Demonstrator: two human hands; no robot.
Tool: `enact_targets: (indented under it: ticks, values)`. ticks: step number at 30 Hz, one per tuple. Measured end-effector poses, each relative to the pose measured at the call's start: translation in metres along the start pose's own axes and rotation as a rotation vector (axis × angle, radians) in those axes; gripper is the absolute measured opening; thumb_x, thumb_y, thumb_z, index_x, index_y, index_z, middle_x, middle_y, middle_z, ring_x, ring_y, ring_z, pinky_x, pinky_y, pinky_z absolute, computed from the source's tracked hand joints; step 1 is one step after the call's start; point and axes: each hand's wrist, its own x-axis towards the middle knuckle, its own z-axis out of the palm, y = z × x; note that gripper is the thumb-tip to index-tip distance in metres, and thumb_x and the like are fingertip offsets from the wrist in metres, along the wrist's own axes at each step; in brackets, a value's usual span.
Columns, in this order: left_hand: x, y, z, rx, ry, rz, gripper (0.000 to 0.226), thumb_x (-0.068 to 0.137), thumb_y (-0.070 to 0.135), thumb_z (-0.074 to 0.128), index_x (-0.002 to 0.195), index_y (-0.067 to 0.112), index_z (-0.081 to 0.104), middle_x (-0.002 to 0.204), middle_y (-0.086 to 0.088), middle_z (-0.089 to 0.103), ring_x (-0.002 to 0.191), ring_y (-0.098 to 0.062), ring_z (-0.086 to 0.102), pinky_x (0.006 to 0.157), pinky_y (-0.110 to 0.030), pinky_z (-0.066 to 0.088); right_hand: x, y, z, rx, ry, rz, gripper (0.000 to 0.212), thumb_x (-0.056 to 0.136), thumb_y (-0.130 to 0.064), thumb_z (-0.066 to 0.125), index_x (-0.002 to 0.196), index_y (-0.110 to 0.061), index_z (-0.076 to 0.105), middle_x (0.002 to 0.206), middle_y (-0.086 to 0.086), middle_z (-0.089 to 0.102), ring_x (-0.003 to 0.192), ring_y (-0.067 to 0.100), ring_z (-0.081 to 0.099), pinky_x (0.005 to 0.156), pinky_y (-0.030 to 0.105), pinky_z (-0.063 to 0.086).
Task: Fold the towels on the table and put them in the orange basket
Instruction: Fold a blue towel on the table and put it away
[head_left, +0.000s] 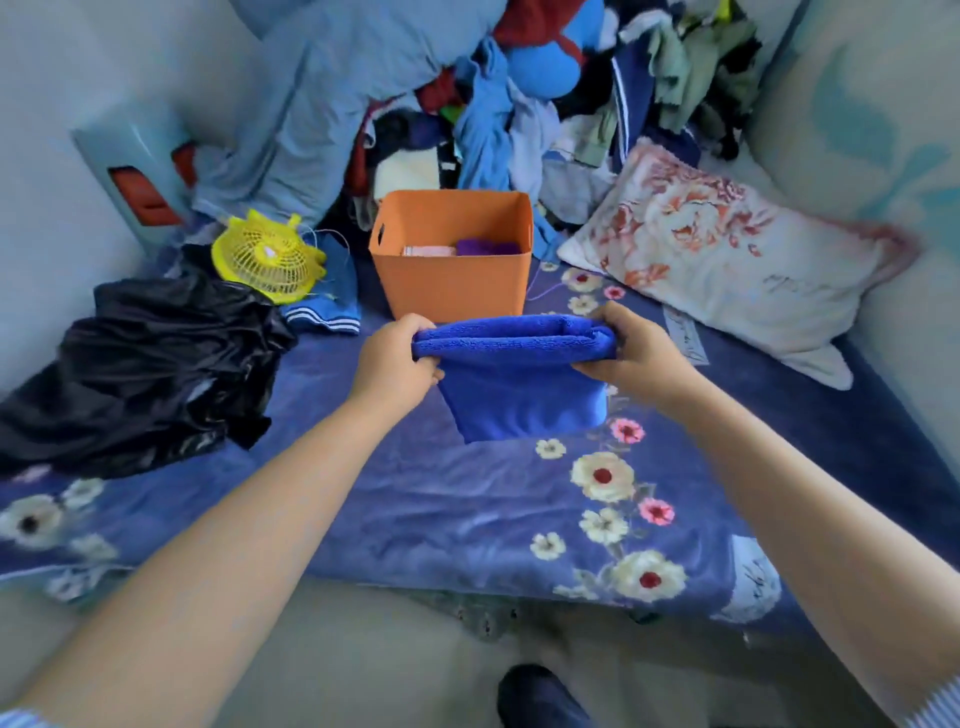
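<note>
The floral bedspread (467, 499) filled most of the view & served as the work surface. Behind the orange basket (451, 254) rose a big heap of clothes (483, 104). To the basket's right lay a flowered pillow (727, 249); to its left, black fabric (156, 364) in a crumpled mound, w/ a yellow fan grille (267, 257) nearer the basket on that side.

The basket stood upright, mouth open, w/ a pink folded item (428, 251) & a purple one (485, 247) already inside.

The blue towel (519, 374) hung just in front of the basket, on the near side, lifted off the spread, top edge doubled over, rest dangling down. Its long axis ran left-right, roughly parallel to the basket's front wall. Left hand (397, 358) gripped the left end, fingers curled round the fold; right hand (636, 345) pinched the right end the same way. Both hands sat abt equally close to the basket, one per end.

Judgement: the towel looked folded or nearly so; the basket lay straight ahead & slightly up from the hands, so the drop-in needs a short forward carry over the front rim. Neither hand had an edge.
</note>
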Motion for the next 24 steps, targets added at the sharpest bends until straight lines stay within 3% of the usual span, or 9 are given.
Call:
enact_targets:
  ticks: [2, 4, 7, 10, 13, 16, 20, 22, 24]
  values:
    - [0.021, -0.011, -0.014, -0.044, 0.048, -0.041, 0.024, 0.075, -0.01, 0.061, 0.096, 0.003, 0.059, 0.09, -0.01, 0.061, 0.088, -0.03, 0.062, 0.083, -0.045, 0.053, 0.03, -0.009, 0.012, 0.016, -0.018, -0.056, 0.025, 0.074, 0.001, 0.067, 0.083, -0.012, 0.048, 0.065, -0.007, 0.048, 0.063, 0.012, 0.043, 0.057, 0.02, 0.033]
    - [0.045, -0.021, -0.024, -0.11, 0.087, -0.074, 0.024, 0.077, -0.009, 0.062, 0.098, 0.001, 0.058, 0.096, -0.015, 0.063, 0.094, -0.032, 0.063, 0.087, -0.048, 0.051, 0.061, -0.014, 0.019, 0.038, -0.045, -0.102, 0.023, 0.074, 0.003, 0.067, 0.084, -0.009, 0.05, 0.066, -0.006, 0.05, 0.063, 0.01, 0.044, 0.055, 0.01, 0.034]
    - [0.08, -0.03, -0.03, -0.148, 0.108, -0.11, 0.02, 0.081, -0.007, 0.059, 0.099, 0.002, 0.056, 0.102, -0.022, 0.064, 0.092, -0.033, 0.065, 0.087, -0.048, 0.051, 0.101, -0.012, 0.026, 0.046, -0.088, -0.13, 0.021, 0.074, 0.005, 0.067, 0.09, 0.001, 0.055, 0.075, 0.003, 0.052, 0.072, 0.016, 0.045, 0.057, 0.006, 0.035]
    - [0.138, -0.036, -0.033, -0.204, 0.107, -0.12, 0.015, 0.087, -0.004, 0.052, 0.095, 0.009, 0.052, 0.095, -0.016, 0.064, 0.069, -0.017, 0.065, 0.07, -0.028, 0.057, 0.162, -0.007, 0.028, 0.092, -0.115, -0.117, 0.023, 0.075, 0.005, 0.066, 0.091, -0.007, 0.054, 0.07, -0.008, 0.05, 0.068, 0.011, 0.045, 0.058, 0.008, 0.035]
    - [0.207, -0.038, -0.035, -0.241, 0.082, -0.132, 0.016, 0.089, -0.001, 0.05, 0.084, 0.014, 0.049, 0.083, -0.002, 0.061, 0.06, -0.001, 0.062, 0.054, -0.01, 0.051, 0.229, 0.001, 0.025, 0.135, -0.118, -0.098, 0.028, 0.076, 0.008, 0.062, 0.088, -0.015, 0.049, 0.07, -0.014, 0.048, 0.063, -0.002, 0.044, 0.059, 0.009, 0.036]
    - [0.27, -0.037, -0.036, -0.29, 0.068, -0.142, 0.028, 0.091, 0.002, 0.05, 0.076, 0.025, 0.045, 0.078, 0.006, 0.058, 0.052, 0.008, 0.062, 0.057, -0.012, 0.053, 0.293, 0.01, 0.024, 0.207, -0.086, -0.08, 0.032, 0.077, 0.013, 0.057, 0.084, -0.017, 0.049, 0.073, -0.013, 0.05, 0.06, -0.012, 0.047, 0.06, 0.003, 0.038]
    - [0.351, -0.038, -0.035, -0.323, 0.107, -0.133, 0.027, 0.09, 0.002, 0.051, 0.077, 0.025, 0.044, 0.078, 0.006, 0.056, 0.054, 0.008, 0.061, 0.072, -0.026, 0.052, 0.375, 0.018, 0.027, 0.3, -0.006, -0.056, 0.036, 0.08, 0.013, 0.052, 0.081, -0.023, 0.051, 0.075, -0.011, 0.052, 0.059, -0.015, 0.049, 0.059, 0.001, 0.039]
    - [0.386, -0.039, -0.036, -0.358, 0.138, -0.122, 0.017, 0.09, 0.002, 0.052, 0.084, 0.018, 0.047, 0.08, 0.004, 0.056, 0.058, 0.004, 0.061, 0.073, -0.024, 0.05, 0.409, 0.022, 0.03, 0.335, 0.045, -0.061, 0.03, 0.08, 0.011, 0.052, 0.086, -0.019, 0.053, 0.073, -0.011, 0.054, 0.06, -0.013, 0.051, 0.058, 0.002, 0.04]
    - [0.421, -0.042, -0.033, -0.404, 0.148, -0.118, 0.016, 0.09, 0.0, 0.052, 0.1, 0.011, 0.05, 0.083, 0.004, 0.057, 0.067, -0.005, 0.06, 0.072, -0.021, 0.051, 0.442, 0.028, 0.034, 0.395, 0.055, -0.047, 0.028, 0.083, 0.007, 0.052, 0.089, -0.02, 0.053, 0.075, -0.01, 0.055, 0.07, 0.0, 0.052, 0.066, 0.013, 0.042]
